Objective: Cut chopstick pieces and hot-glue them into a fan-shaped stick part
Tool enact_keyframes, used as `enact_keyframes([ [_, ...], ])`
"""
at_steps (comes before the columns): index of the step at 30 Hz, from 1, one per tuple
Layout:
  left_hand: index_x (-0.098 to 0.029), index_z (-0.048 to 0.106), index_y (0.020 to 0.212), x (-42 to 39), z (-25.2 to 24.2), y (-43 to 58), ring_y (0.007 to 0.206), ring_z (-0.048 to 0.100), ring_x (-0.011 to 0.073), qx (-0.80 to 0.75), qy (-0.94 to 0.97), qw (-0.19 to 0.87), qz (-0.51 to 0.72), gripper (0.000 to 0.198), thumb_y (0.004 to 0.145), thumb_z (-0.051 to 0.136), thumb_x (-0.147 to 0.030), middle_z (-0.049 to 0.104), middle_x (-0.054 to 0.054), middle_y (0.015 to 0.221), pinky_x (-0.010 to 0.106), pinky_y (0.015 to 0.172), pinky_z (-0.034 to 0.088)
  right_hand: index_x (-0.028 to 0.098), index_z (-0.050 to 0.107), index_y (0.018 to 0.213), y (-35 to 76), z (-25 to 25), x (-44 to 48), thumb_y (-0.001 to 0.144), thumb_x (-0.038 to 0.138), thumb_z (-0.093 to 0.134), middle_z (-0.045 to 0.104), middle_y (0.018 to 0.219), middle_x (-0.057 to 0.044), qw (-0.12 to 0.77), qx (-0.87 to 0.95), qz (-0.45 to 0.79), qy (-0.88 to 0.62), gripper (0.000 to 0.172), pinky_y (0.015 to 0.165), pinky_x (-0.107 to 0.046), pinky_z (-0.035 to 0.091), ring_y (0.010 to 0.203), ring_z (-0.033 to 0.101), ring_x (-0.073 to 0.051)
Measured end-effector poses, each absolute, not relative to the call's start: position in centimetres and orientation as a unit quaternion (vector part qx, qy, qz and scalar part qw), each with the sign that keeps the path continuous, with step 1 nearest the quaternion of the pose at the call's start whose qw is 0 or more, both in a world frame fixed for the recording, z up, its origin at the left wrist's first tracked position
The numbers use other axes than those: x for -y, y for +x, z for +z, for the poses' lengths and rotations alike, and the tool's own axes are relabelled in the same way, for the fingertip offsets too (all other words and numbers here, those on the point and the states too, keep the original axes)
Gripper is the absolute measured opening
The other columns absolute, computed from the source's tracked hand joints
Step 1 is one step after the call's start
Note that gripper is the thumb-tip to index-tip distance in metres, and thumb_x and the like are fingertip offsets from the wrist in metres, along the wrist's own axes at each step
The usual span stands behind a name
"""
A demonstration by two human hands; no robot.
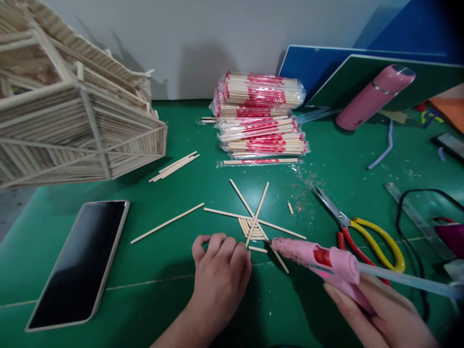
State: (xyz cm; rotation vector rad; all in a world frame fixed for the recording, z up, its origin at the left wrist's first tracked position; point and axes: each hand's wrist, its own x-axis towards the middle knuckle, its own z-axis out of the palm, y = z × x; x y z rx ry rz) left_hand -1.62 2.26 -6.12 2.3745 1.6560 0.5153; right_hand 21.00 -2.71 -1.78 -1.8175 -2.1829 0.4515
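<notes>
My right hand (pixel 387 309) is wrapped round a pink hot glue gun (pixel 326 266), a clear glue stick running out of its back. The gun's nozzle meets the lower right of a small lattice of crossed wooden sticks (pixel 258 223), with short pieces laid side by side in its middle. Just below left of that lattice, my left hand (pixel 222 266) is closed, its fingers curled down at the table; the fingertips are hidden. A short cut stick (pixel 258 250) lies between the left hand and the nozzle.
A stick-built model (pixel 83 106) stands at left above a phone (pixel 79 261). Loose sticks (pixel 176 166) and wrapped chopsticks (pixel 261 116) lie behind. Right are scissors (pixel 344 220), a ruler (pixel 416 217), a black cable (pixel 398 212) and a pink bottle (pixel 375 99).
</notes>
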Motion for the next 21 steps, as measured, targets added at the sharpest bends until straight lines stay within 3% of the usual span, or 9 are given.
enact_keyframes([
  [6,-0.019,0.054,0.065,-2.3,-6.1,-1.7,0.075,0.047,0.0185,-0.559,0.804,0.103,0.176,0.019,0.08,0.044,-0.022,0.056,0.001,0.064,0.041,0.079,0.027,0.023,0.05,0.107,20.7,-1.8,2.0,0.082,0.029,0.044,0.065,0.09,-0.005,0.134,0.753,0.213,-0.609,0.027,0.071,-0.027,0.051,0.084,0.061,-0.019],
  [11,-0.019,0.055,0.066,-2.4,-6.0,-1.6,0.075,0.047,0.0186,-0.561,0.803,0.108,0.168,0.019,0.08,0.044,-0.022,0.056,0.001,0.065,0.042,0.079,0.027,0.021,0.049,0.102,20.9,-2.4,1.8,0.083,0.028,0.044,0.062,0.079,-0.002,0.141,0.706,0.298,-0.627,0.021,0.06,-0.021,0.05,0.069,0.06,-0.014],
  [18,-0.019,0.055,0.066,-2.4,-5.9,-1.6,0.074,0.047,0.0188,-0.561,0.801,0.093,0.185,0.017,0.079,0.046,-0.023,0.057,0.002,0.066,0.042,0.078,0.028,0.021,0.051,0.088,21.7,-3.1,1.2,0.083,0.032,0.044,0.049,0.055,0.004,0.259,0.592,0.383,-0.66,0.014,0.043,-0.016,0.043,0.048,0.049,-0.009],
  [21,-0.02,0.057,0.072,-2.2,-5.8,-1.4,0.079,0.047,0.0196,-0.55,0.803,0.079,0.217,0.011,0.079,0.049,-0.022,0.058,0.002,0.071,0.042,0.08,0.028,0.022,0.051,0.09,22.4,-3.2,0.6,0.079,0.034,0.049,0.051,0.058,0.004,0.314,0.527,0.382,-0.691,0.016,0.041,-0.015,0.042,0.05,0.05,-0.01],
])
